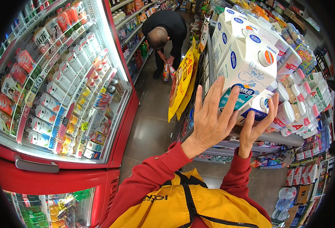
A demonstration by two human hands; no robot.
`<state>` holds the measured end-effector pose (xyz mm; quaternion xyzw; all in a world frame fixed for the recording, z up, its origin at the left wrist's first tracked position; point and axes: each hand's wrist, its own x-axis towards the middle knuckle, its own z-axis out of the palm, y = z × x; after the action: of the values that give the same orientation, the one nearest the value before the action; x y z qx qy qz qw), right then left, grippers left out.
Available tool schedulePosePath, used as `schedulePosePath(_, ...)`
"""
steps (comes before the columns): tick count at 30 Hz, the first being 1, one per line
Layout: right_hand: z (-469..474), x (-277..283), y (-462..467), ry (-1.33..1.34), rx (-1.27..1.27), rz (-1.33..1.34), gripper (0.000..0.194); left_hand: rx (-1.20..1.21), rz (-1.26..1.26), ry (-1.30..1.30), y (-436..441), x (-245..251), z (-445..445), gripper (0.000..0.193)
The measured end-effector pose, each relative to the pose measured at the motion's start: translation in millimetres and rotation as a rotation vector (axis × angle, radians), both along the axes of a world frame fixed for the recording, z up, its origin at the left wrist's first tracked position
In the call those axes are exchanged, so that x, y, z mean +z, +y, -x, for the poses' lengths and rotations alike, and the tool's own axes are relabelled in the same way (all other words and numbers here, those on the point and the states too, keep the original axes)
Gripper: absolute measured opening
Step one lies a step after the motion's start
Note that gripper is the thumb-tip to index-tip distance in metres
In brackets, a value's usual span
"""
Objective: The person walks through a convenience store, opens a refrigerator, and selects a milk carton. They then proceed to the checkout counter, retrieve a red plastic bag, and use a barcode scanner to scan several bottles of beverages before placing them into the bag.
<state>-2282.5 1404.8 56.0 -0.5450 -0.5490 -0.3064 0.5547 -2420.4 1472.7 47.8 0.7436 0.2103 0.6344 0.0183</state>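
Observation:
A large white gable-top dairy carton [250,68] with a cow drawing and an orange-and-white cap stands at the front of a shelf display. Spread fingers of my left hand [213,119] lie across its lower front, hiding part of the teal label. Beside it, a smaller white and dark blue carton [258,107] with a white cap sits lower. My right hand [254,128] is around this small carton, thumb at the front and fingers along the right side. Behind the large carton are more gable-top cartons [223,37] of the same kind.
Shrink-wrapped drink bottles [301,111] fill the shelf to the right. Yellow snack bags [183,85] hang over the aisle. A red drinks refrigerator [113,155] with lit shelves stands on the left. Farther along the aisle, a person [167,31] bends over, holding colourful packages [167,72].

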Motion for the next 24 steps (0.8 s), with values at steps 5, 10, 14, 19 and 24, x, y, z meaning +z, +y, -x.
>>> schedulePosePath(5,0.0,-0.3,0.4,-0.005,0.001,-0.003,0.059,0.000,0.005,0.004,-0.3,0.1,0.3,0.065)
schedulePosePath(10,0.4,0.2,-0.5,-0.006,-0.003,0.004,0.059,0.018,-0.022,0.018,0.9,0.4,0.7,0.075)
schedulePosePath(14,0.5,0.5,-0.6,-0.006,-0.001,0.005,0.059,0.014,-0.022,0.016,1.0,0.3,0.4,0.075)
schedulePosePath(19,0.7,0.4,0.0,-0.003,0.003,0.001,0.059,-0.009,0.004,0.000,-0.3,0.1,0.1,0.067)
schedulePosePath(24,1.0,0.4,-0.3,0.008,0.004,0.003,0.059,-0.007,-0.001,-0.002,0.2,-0.1,0.1,0.067)
